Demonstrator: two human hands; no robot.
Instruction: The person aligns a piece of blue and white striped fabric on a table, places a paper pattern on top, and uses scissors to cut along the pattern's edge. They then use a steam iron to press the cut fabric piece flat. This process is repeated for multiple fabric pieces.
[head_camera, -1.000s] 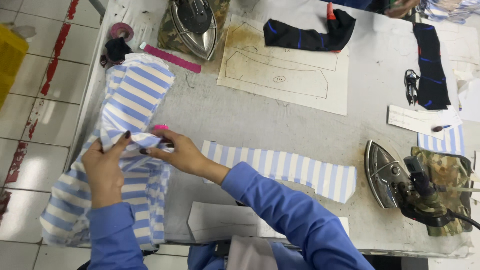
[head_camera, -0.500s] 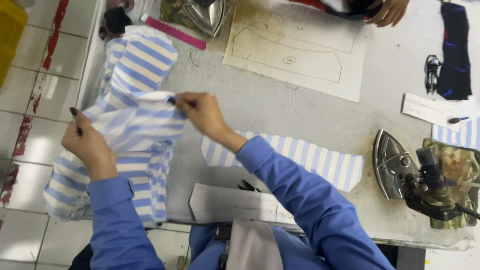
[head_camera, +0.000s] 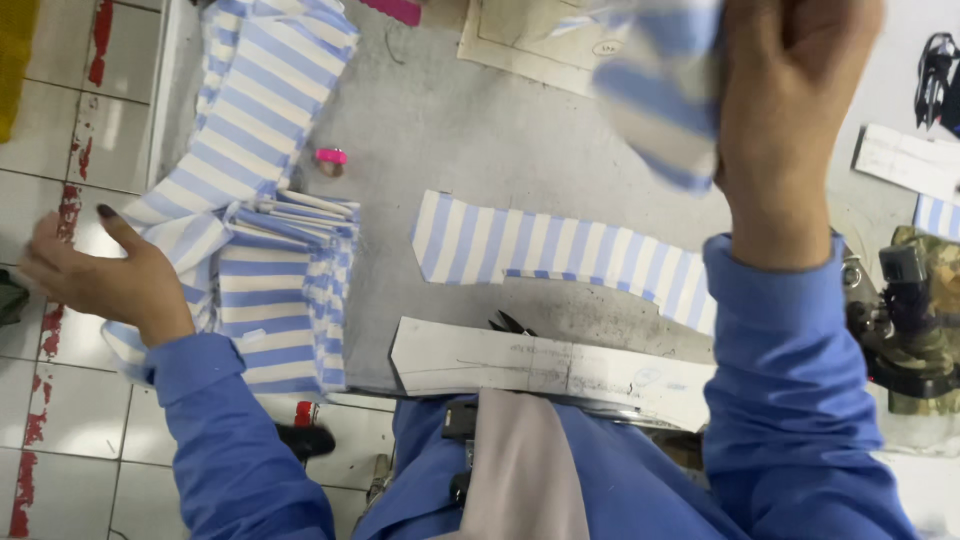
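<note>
Over the grey work table, your right hand is raised close to the camera, fingers closed around a blurred piece of blue-and-white striped fabric. Your left hand hangs off the table's left edge above the tiled floor, fingers spread open, touching the stack of striped pieces draped over that edge. One long striped strip lies flat mid-table, above a pale paper pattern. Just beside the stack sits a small pink ring.
</note>
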